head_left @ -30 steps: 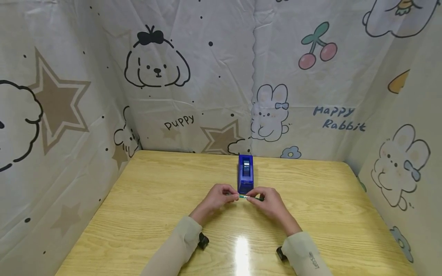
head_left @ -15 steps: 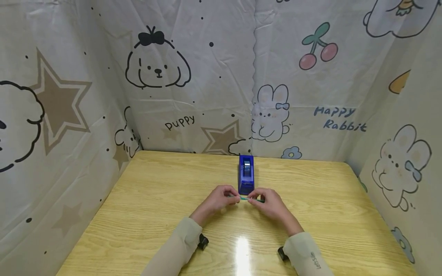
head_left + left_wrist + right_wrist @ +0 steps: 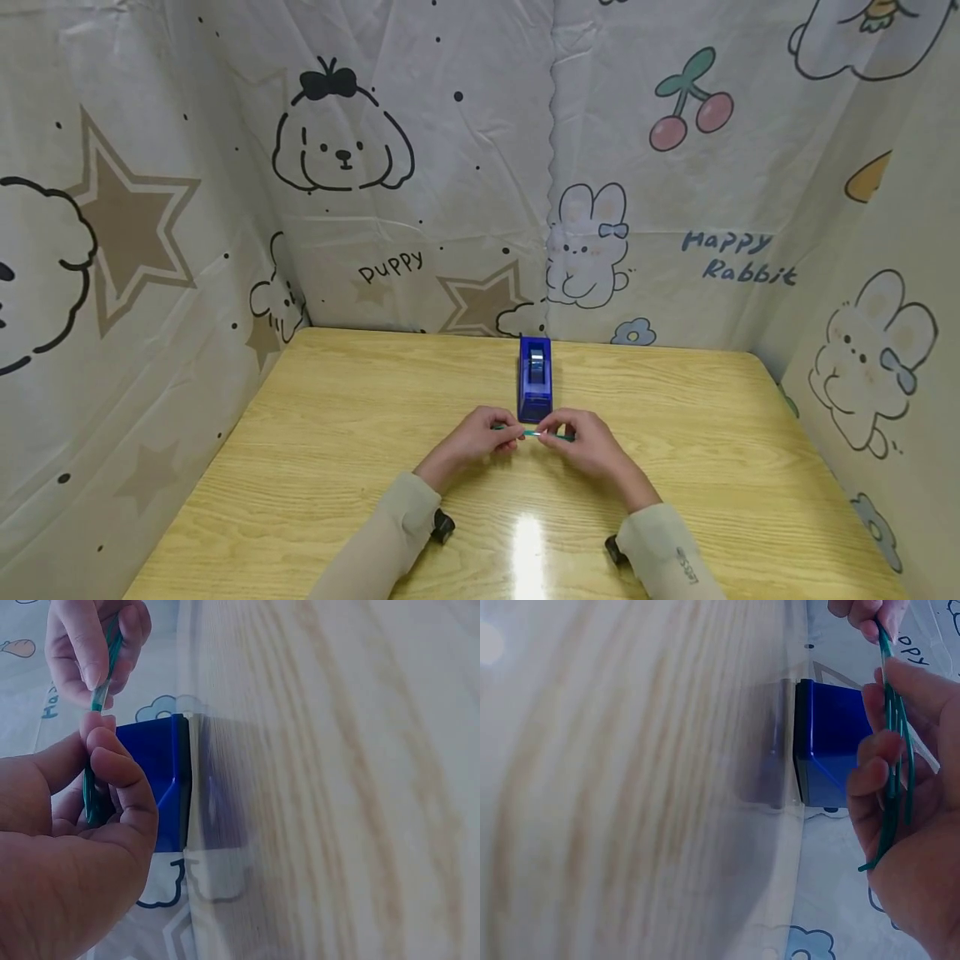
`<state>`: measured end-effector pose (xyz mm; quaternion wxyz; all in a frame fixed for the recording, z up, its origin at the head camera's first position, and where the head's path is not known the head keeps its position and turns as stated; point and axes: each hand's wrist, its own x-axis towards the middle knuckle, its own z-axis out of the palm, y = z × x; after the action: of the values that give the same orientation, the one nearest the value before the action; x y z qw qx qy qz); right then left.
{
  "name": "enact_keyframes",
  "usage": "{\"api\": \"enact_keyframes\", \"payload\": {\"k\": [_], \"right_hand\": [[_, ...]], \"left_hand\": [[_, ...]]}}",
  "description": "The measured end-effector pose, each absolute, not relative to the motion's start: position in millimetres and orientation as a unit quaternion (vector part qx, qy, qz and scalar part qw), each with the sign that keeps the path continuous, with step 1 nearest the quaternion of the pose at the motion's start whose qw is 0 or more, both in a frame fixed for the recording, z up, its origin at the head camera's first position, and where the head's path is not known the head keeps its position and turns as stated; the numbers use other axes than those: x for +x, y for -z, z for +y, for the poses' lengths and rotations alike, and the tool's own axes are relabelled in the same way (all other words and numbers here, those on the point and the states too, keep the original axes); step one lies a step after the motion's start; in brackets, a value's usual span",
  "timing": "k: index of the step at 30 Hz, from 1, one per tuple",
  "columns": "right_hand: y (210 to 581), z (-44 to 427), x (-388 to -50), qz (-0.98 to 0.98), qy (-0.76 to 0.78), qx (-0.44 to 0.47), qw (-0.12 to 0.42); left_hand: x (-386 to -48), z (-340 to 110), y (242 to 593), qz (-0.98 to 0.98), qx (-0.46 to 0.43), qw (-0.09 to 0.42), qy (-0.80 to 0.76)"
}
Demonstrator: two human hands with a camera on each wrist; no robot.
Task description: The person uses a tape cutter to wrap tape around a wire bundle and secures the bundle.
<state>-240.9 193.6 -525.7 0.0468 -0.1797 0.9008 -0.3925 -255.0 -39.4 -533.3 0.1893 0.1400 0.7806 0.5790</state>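
Observation:
A bundle of thin green strands (image 3: 531,432) stretches between my two hands, just in front of a blue tape dispenser (image 3: 535,407). My left hand (image 3: 486,432) pinches its left end between thumb and fingers; in the left wrist view a green end (image 3: 90,801) sticks out below the fingertips. With thumb and curled fingers, my right hand (image 3: 583,437) grips the other end. Several loose strands (image 3: 894,761) run along that palm in the right wrist view, with a pale, clear strip beside them that looks like tape. The fingers partly cover the bundle.
The dispenser, holding a roll of tape (image 3: 536,363), stands near the back of the wooden table (image 3: 360,417). Printed cloth walls (image 3: 450,167) close in the back and both sides. Each sleeve cuff carries a small black camera (image 3: 442,527).
My left hand has shifted slightly right and toward the front, its fingertips nearer the right hand. Both hands keep hold of the green strands, and the dispenser stays put.

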Motion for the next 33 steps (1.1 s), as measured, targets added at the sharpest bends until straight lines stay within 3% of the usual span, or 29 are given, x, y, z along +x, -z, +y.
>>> {"api": "enact_keyframes", "payload": {"k": [10,21,33], "right_hand": [[518.7,194.7,-242.7,0.901,0.380,-0.191,0.086],[520.8,193.4,-242.5,0.907,0.371,-0.184,0.079],[523.8,194.8,-241.8,0.899,0.378,-0.199,0.093]], "left_hand": [[-253.7,-39.3,532.0,0.791,0.151,0.172,-0.567],[-253.9,-40.3,532.8,0.808,0.153,0.192,-0.536],[-252.3,-41.5,530.2,0.791,0.164,0.179,-0.561]]}}
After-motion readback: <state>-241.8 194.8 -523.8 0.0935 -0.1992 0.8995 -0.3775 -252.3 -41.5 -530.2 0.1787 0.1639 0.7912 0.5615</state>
